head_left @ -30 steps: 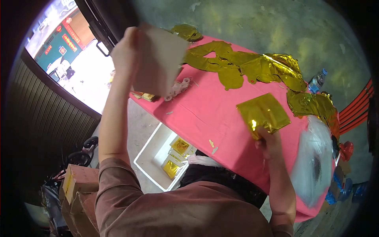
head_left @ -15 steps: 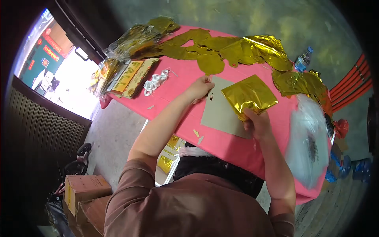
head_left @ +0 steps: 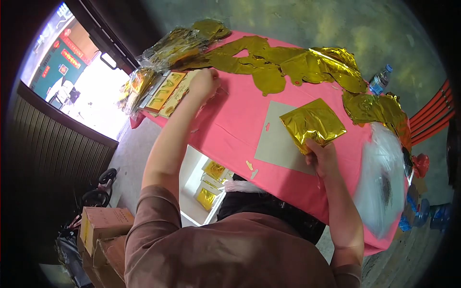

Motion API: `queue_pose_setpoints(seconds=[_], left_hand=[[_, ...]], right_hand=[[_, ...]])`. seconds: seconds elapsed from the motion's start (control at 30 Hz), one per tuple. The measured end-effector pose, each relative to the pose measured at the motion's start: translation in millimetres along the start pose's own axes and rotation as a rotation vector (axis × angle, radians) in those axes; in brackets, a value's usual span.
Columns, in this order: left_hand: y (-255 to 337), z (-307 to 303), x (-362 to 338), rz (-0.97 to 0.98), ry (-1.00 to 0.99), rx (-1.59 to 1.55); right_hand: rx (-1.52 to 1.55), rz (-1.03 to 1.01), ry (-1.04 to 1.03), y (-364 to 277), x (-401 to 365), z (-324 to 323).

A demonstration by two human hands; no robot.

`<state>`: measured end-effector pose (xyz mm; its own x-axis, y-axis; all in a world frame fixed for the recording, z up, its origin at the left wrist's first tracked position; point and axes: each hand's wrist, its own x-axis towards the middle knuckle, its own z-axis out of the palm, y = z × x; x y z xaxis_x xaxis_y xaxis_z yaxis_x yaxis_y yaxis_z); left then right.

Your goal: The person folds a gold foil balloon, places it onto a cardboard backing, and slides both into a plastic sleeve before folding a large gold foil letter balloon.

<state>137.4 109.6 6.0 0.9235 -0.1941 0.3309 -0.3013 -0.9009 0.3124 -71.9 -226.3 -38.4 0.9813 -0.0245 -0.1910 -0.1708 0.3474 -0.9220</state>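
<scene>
My right hand point(head_left: 322, 156) pinches the lower corner of a folded gold foil packet point(head_left: 314, 124), held over a grey card point(head_left: 276, 139) with a small slot near its left edge. At the far left of the pink table, my left hand point(head_left: 205, 85) reaches beside the printed cards point(head_left: 168, 96), over the spot of the white string bundle. Its fingers are bent, and what they hold, if anything, is hidden. Two small hang-tab pieces point(head_left: 251, 168) lie near the table's front edge.
Flat gold foil shapes point(head_left: 269, 57) stretch along the back of the pink tablecloth point(head_left: 230, 120). Clear plastic bags point(head_left: 382, 182) lie at the right, a water bottle point(head_left: 380, 79) at the back right. Cardboard boxes point(head_left: 108, 223) stand on the floor at left.
My left hand has left the grey card's upper corner and moved left to the printed cards, covering the white strings. My right hand still holds the foil packet. The view has shifted slightly.
</scene>
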Motion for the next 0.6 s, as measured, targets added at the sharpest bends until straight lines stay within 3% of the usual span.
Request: queue_pose_setpoints(seconds=[0.07, 0.2, 0.33, 0.43, 0.53, 0.6], left_hand=[[-27.7, 3.2, 18.3, -0.197, -0.146, 0.152], [-34.0, 11.2, 23.6, -0.125, -0.347, 0.297], [-28.1, 8.7, 25.4, -0.102, -0.346, 0.272], [-21.6, -3.0, 32.2, -0.173, -0.355, 0.088], [5.4, -8.3, 34.3, 0.001, -0.368, -0.377], [39.9, -0.2, 24.4, 0.089, -0.429, -0.526]], right_hand=[[0.016, -0.014, -0.021, 0.6, 0.6, -1.4], [0.031, -0.023, -0.023, -0.4, -0.2, -1.4], [0.015, -0.006, 0.021, -0.2, 0.9, -1.5], [0.018, -0.018, 0.035, -3.5, 1.0, -2.1], [0.067, -0.059, 0.1, -26.2, -4.7, 5.2], [0.137, -0.123, 0.152, -32.5, -3.4, -1.3]])
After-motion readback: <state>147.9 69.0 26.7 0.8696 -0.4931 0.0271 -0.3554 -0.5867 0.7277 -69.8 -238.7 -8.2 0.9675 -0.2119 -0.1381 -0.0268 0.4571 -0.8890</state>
